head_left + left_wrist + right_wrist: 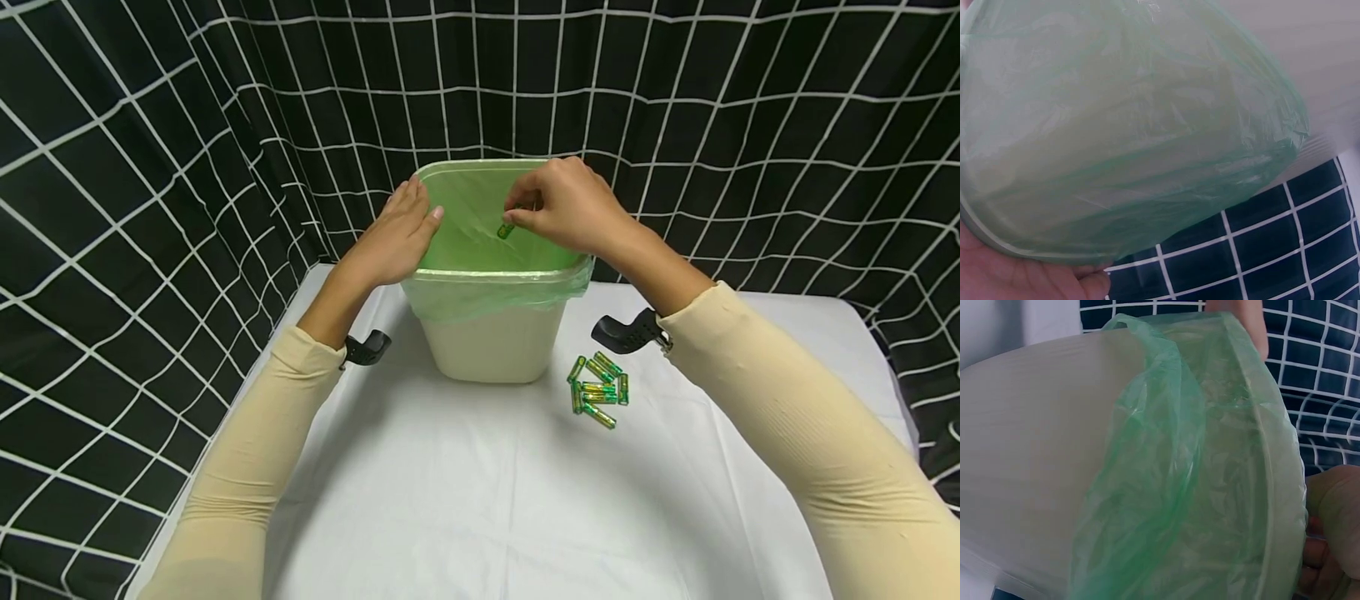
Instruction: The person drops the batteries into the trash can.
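Observation:
A white bin (pixel 491 346) stands on the table with a thin green liner bag (pixel 472 229) folded over its rim. My left hand (pixel 405 229) rests on the bin's left rim, its fingers fairly straight; the left wrist view shows this hand (pixel 1022 275) against the liner's edge. Over the bin's opening, my right hand (pixel 573 204) pinches a small green and gold battery (pixel 506 230) between thumb and fingers. In the right wrist view the right hand (pixel 1335 531) is partly behind the rim, and its battery is hidden.
Several more green and gold batteries (pixel 598 392) lie in a loose cluster on the white tablecloth (pixel 480 483), right of the bin. A black curtain with a white grid (pixel 660 75) hangs behind and at the sides. Black wrist mounts (pixel 626 332) sit below each forearm.

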### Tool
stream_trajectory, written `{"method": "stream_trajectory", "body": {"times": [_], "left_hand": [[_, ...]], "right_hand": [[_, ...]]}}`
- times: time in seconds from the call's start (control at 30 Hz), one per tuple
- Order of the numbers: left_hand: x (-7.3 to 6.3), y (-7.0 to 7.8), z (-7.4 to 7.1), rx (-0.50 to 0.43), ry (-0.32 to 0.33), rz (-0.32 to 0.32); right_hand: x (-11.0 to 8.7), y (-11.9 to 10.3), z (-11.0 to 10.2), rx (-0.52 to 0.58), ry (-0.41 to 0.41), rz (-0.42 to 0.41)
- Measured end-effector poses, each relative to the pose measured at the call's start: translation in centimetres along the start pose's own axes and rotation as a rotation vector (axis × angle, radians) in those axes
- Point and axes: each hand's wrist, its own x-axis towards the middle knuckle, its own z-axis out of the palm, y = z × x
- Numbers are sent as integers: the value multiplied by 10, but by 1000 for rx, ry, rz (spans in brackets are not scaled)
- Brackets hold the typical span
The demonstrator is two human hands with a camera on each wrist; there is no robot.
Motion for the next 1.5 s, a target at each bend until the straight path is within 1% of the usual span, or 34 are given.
{"method": "stream_trajectory", "body": {"times": [0.2,0.33,0.63,0.73,0.87,1.13,1.5], "left_hand": [[0,2,-1,-8,7,-2],[-1,0,0,-13,4,-9],[0,-1,2,-17,5,-10],[-1,-1,2,-14,4,-10],[0,0,1,-12,3,-13],[1,0,0,-3,-1,-16],[0,0,0,-7,-3,-18]], "right_hand": [[0,-1,0,13,-8,12],[-3,0,0,21,4,10],[-17,0,-9,55,102,-42],[-24,-1,-13,72,139,-54],[-34,-3,-19,96,183,-50],[-58,-9,-27,109,267,-80],[-91,-11,-30,164,346,-64]]}}
